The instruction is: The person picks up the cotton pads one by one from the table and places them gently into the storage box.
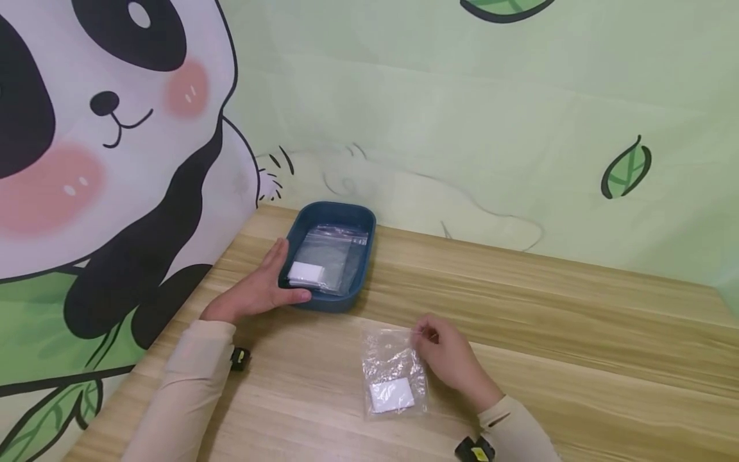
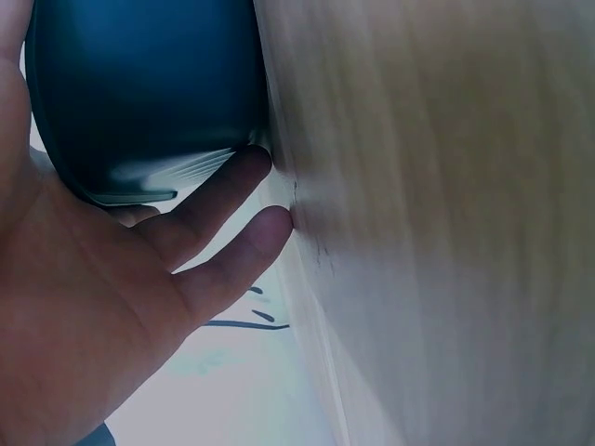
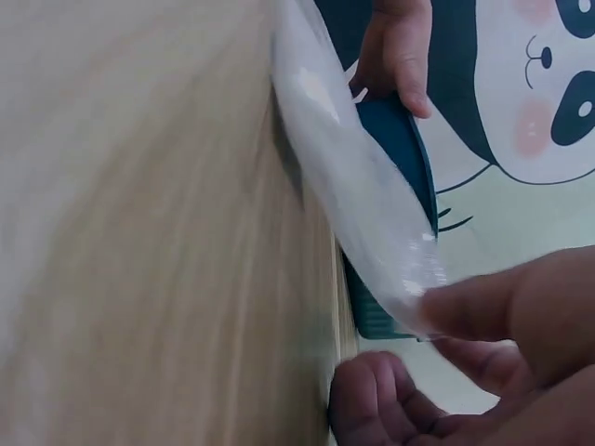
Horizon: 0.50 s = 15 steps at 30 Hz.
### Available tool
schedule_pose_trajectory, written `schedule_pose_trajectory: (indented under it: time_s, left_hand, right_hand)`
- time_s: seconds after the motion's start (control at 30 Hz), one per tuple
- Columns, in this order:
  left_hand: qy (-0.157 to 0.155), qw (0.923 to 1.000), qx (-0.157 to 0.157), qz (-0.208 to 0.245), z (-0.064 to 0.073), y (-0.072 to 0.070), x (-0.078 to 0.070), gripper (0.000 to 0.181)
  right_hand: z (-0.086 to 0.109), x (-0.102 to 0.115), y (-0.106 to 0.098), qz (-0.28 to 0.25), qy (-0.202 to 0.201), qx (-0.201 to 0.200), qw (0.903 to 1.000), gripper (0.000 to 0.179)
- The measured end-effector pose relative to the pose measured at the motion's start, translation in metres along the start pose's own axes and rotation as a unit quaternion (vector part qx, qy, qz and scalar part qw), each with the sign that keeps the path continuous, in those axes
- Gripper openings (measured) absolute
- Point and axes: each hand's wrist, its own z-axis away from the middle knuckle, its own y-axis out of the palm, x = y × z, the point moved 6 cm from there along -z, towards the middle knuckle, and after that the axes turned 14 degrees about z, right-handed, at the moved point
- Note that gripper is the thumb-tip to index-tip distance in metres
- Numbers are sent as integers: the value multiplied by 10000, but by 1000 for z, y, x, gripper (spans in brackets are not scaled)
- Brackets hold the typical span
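Observation:
A dark blue plastic bin (image 1: 329,303) stands on the table, with clear zip bags (image 1: 335,256) and a white card-like piece (image 1: 306,273) inside. My left hand (image 1: 258,286) rests against its near-left corner, the thumb at the near rim and the fingers stretched along the outer left side. In the left wrist view, those fingers (image 2: 209,209) look straight beside the bin (image 2: 149,84). My right hand (image 1: 450,353) pinches the upper right corner of a clear plastic bag (image 1: 392,353) between thumb and finger. A white rectangle (image 1: 392,394) shows in this bag's lower part.
The wooden table (image 1: 554,308) meets a pale green wall hanging (image 1: 491,115) with painted leaves along the back. A large painted panda (image 1: 133,141) covers the left side. Black wrist devices (image 1: 476,449) are worn at both sleeves.

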Motion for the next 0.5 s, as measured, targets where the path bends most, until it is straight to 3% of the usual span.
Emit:
schedule_pose_trajectory:
  time_s: [0.13,0.23,0.5]
  left_hand:
    - [-16,10000,11,8,-1,1,1,127]
    - [-36,10000,15,20,0,1,2,127]
    - [-2,10000,14,-6,-1,0,1,126]
  right_hand:
    - [-1,-2,-3,-1079,376,-88,9934,5]
    - [-4,-3,-8,-1539,545,-118,9865,11]
    - [-8,-3,-24,-1520,-36,-214,9881,50]
